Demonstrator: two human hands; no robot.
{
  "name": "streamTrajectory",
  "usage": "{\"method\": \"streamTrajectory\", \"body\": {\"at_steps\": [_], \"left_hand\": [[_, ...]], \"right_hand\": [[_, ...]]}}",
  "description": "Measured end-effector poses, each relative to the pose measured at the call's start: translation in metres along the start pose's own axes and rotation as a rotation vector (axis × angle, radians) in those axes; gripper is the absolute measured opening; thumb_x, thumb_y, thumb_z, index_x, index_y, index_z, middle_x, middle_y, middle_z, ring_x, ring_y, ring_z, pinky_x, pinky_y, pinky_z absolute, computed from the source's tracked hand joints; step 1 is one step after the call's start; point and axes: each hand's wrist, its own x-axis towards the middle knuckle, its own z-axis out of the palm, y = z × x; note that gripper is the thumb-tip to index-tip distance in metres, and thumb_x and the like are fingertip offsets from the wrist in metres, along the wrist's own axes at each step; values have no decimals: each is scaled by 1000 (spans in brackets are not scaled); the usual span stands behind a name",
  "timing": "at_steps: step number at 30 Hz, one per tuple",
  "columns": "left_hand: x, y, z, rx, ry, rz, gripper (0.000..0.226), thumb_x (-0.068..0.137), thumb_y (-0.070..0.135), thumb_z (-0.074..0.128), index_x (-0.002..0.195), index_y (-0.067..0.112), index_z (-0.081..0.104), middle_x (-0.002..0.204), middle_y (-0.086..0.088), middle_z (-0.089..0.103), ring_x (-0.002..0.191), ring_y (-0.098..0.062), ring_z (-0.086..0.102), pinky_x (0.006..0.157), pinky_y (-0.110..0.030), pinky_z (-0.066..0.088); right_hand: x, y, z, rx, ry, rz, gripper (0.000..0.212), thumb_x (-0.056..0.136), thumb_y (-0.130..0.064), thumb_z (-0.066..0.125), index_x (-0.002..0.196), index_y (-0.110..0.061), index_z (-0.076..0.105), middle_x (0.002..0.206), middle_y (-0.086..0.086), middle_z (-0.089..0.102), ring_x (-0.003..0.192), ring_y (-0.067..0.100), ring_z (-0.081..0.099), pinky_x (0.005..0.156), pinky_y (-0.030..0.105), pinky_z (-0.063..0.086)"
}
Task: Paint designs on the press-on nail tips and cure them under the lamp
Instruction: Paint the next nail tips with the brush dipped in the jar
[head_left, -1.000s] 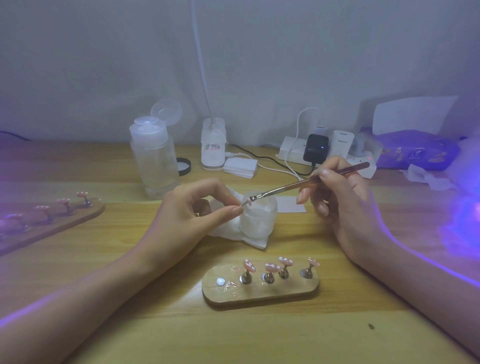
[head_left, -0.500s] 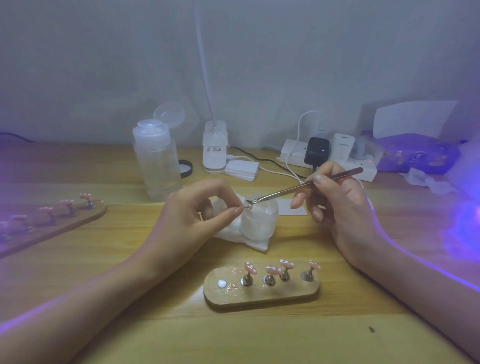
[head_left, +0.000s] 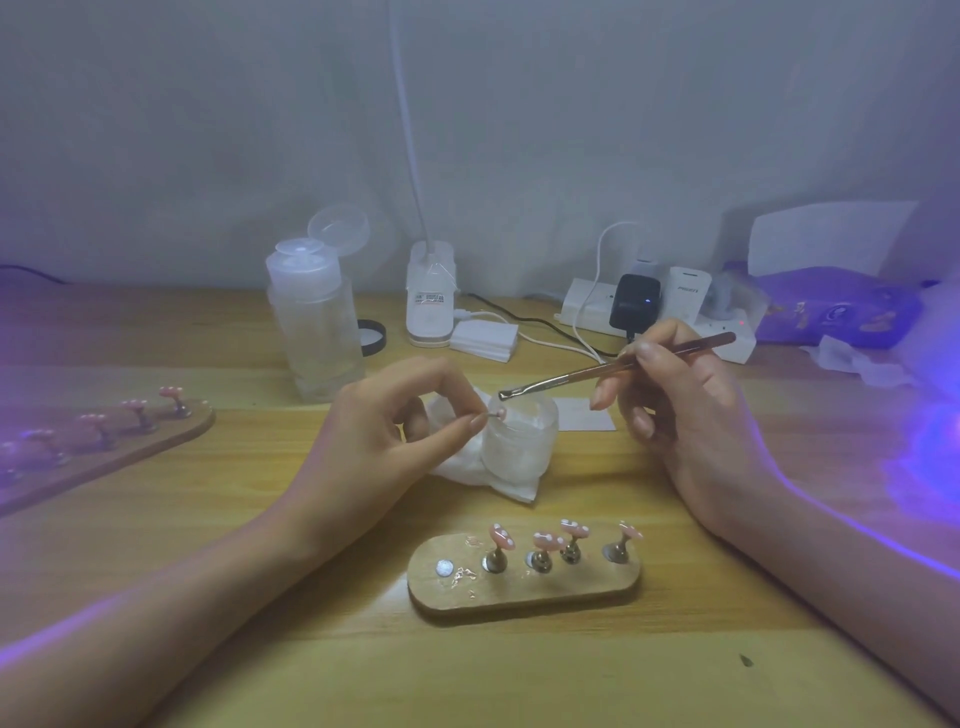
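Right now the person's left hand (head_left: 384, 431) is pinching a tiny pink press-on nail tip (head_left: 502, 412) by its little stem. The thumb and first finger are squeezing close together and the other fingers are curling in. The nail tip is hanging just over the mouth of a small frosted white jar (head_left: 519, 447). The right hand (head_left: 685, 405) is holding a thin shiny metal brush (head_left: 613, 368) like a pencil, with its fingers wrapping round it. The brush end is hovering just above the nail tip, and I think it is not quite touching.

What could go wrong? The nail tip is very small, so a shaky brush could be smearing the paint or poking the tip out of the pinch. Then it could be dropping into the jar. Wet paint could also be rubbing off on the left fingertips, since they are sitting so near. The jar is standing on a crumpled white tissue (head_left: 509, 480), so a bump could be tipping it.

A short oval wooden holder (head_left: 571, 592) is lying between the two arms, carrying four more pink nail tips with white dots (head_left: 548, 540). A dropping wrist could be knocking them. A long wooden holder (head_left: 119, 452) is sitting off to the left. A tall clear plastic bottle (head_left: 317, 338), a white lamp base (head_left: 430, 301) and a white power strip (head_left: 727, 338) are standing behind. Purple light (head_left: 930, 452) is glowing at the right edge, but I cannot tell where that lamp is.
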Motion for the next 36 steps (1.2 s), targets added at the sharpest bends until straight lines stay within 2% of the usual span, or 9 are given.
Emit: {"method": "streamTrajectory", "body": {"at_steps": [3, 8, 11, 16, 19, 24, 29, 34, 36], "left_hand": [[0, 0, 0, 2, 2, -1, 14, 88, 11, 74, 79, 17, 65, 62, 29, 53, 48, -3, 36, 52, -7, 33], [-1, 0, 0, 0, 9, -16, 15, 88, 13, 75, 78, 19, 66, 67, 25, 55, 51, -4, 38, 53, -8, 32], [-1, -1, 0, -4, 13, -22, 13, 88, 14, 75, 79, 18, 66, 67, 25, 55, 51, -5, 38, 53, -10, 32], [0, -1, 0, -7, 3, -21, 13, 88, 12, 74, 79, 17, 66, 60, 30, 52, 48, -3, 36, 52, -8, 31], [0, -1, 0, -7, 1, -19, 14, 89, 11, 74, 79, 16, 66, 59, 30, 51, 47, -3, 35, 51, -8, 30], [0, 1, 1, -19, 0, -31, 16, 89, 9, 74, 77, 15, 65, 56, 30, 50, 45, -2, 34, 50, -6, 28], [0, 2, 1, -29, -4, -32, 15, 89, 11, 73, 77, 15, 65, 55, 30, 50, 45, -2, 34, 50, -8, 29], [-1, 3, 1, -35, -7, -30, 15, 89, 11, 73, 77, 14, 65, 54, 31, 50, 44, -1, 34, 48, -7, 29], [-1, 3, 1, -31, -7, -30, 14, 89, 11, 73, 78, 13, 65, 54, 30, 50, 44, -1, 35, 48, -8, 30]], "right_hand": [[-1, 0, 1, -25, -36, 4, 15, 95, -28, 50, 82, -21, 45, 72, 9, 71, 48, 13, 40, 47, 24, 26], [0, 1, -1, 9, 19, 16, 15, 93, -28, 50, 80, -21, 45, 68, 8, 69, 47, 12, 39, 45, 18, 29], [-1, 0, 0, 4, -32, -6, 15, 96, -27, 48, 82, -21, 46, 70, 9, 69, 47, 13, 40, 46, 22, 27], [0, 2, 0, -36, 40, 36, 18, 99, -22, 48, 81, -20, 45, 68, 8, 69, 47, 12, 38, 47, 24, 24], [-1, 0, 0, 9, -6, -1, 16, 95, -26, 48, 80, -21, 45, 69, 9, 69, 48, 13, 39, 49, 30, 20], [-1, 1, 1, -34, 23, 31, 15, 92, -27, 50, 79, -20, 45, 68, 9, 70, 46, 13, 39, 44, 19, 28], [-1, 0, 1, -4, -27, -20, 16, 95, -26, 48, 81, -19, 45, 69, 9, 69, 47, 14, 39, 46, 21, 30], [-1, 1, 0, -25, 47, 24, 16, 93, -26, 48, 78, -22, 47, 67, 9, 69, 46, 13, 37, 46, 21, 29], [-1, -1, 1, 2, 26, 12, 17, 93, -26, 48, 77, -23, 48, 67, 9, 68, 46, 13, 38, 46, 21, 29]]}}
